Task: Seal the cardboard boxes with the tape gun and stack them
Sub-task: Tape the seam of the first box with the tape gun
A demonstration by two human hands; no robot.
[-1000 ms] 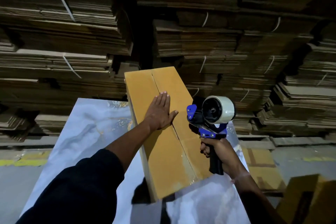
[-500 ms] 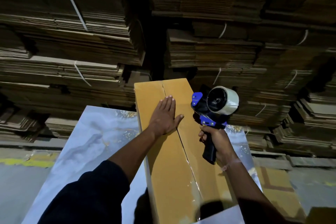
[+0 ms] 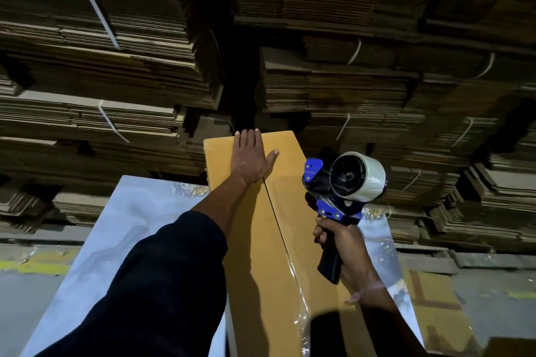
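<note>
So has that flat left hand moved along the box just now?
Yes. The left hand slid away from the person along the box seam, reaching its far edge.

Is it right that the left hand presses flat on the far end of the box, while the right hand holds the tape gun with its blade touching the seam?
Not quite. In the head view, the tape gun in the right hand is lifted beside the box, not touching the seam. The left hand does press flat.

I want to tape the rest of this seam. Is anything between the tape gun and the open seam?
Yes: the left hand lies flat across the seam's far end. Nearer, nothing visible blocks the tape gun.
</note>
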